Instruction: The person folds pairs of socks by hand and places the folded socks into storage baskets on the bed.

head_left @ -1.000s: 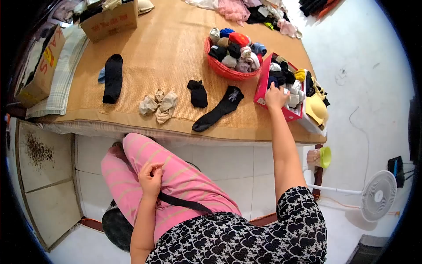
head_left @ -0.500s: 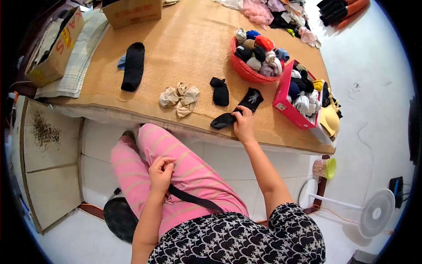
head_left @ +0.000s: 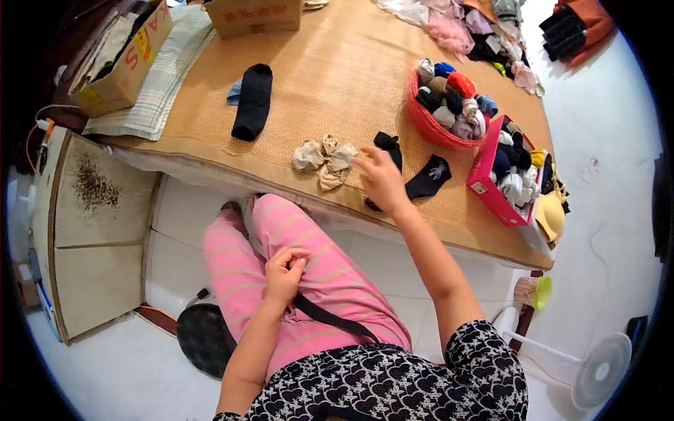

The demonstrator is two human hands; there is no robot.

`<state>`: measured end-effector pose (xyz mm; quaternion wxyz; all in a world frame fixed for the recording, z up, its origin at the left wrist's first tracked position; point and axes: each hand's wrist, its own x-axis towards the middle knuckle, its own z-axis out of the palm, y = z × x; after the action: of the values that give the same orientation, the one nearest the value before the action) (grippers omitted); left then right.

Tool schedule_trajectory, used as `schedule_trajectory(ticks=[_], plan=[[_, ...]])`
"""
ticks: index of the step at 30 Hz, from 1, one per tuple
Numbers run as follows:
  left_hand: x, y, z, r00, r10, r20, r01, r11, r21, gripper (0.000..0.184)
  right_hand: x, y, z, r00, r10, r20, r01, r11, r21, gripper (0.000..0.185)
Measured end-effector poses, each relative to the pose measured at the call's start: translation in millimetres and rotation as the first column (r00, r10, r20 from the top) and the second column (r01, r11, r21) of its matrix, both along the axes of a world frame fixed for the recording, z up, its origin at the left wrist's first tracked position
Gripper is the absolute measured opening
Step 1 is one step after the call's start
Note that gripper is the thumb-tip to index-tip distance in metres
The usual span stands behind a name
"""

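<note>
My right hand [head_left: 381,180] is over the mat, fingers apart and holding nothing, just right of the beige socks [head_left: 327,161]. Partly behind it lie a folded black sock [head_left: 390,147] and a long black sock with a grey pattern [head_left: 430,177]. My left hand [head_left: 285,275] rests on the pink striped trousers, its fingers curled with thumb and fingertips together; nothing shows in them. Farther left on the mat, a black sock [head_left: 253,102] lies partly over a small blue one [head_left: 234,92].
A red basket [head_left: 437,129] of rolled socks and a pink box [head_left: 489,194] of socks stand at the right, beside a yellow bra [head_left: 551,215]. Cardboard boxes [head_left: 254,17] are at the back left, heaped clothes [head_left: 449,31] at the back. A fan [head_left: 602,370] stands lower right.
My right hand has moved left from the pink box, touching the long black sock, and is now beside the beige socks. The view has shifted left. My left hand stays on the lap.
</note>
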<state>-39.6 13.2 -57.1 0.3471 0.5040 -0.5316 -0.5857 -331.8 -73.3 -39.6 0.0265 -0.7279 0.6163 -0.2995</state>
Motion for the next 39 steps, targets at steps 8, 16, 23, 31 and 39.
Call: schedule_trajectory(ticks=[8,16,23,31,39], plan=[[8.0,-1.0,-0.5,1.000,0.021,-0.018,-0.021,0.999,0.029,0.015,42.4,-47.4,-24.5,0.993,-0.089,-0.080,0.097,0.991,0.098,0.011],[20.3,-9.8,-10.9,0.979,0.090,-0.184,-0.036,0.960,0.279,0.014,80.3,-58.9,-24.9,1.000,-0.003,-0.030,0.008,0.988,0.154,0.042],[25.9,-9.8,-11.2,0.909,0.199,-0.367,-0.070,0.940,0.334,0.024,107.0,-46.4,-28.7,0.997,-0.016,0.079,0.008,0.994,0.106,0.020],[19.9,-22.1,-8.4,0.859,0.173,-0.481,-0.152,0.985,0.082,0.059,184.9,33.8,-20.0,0.490,-0.097,0.866,-0.477,0.802,0.359,0.011],[38.7,-17.8,-11.7,0.710,0.523,-0.471,-0.318,0.835,0.448,0.018,155.0,48.4,0.4,0.931,-0.143,0.335,0.130,0.990,0.061,0.026]])
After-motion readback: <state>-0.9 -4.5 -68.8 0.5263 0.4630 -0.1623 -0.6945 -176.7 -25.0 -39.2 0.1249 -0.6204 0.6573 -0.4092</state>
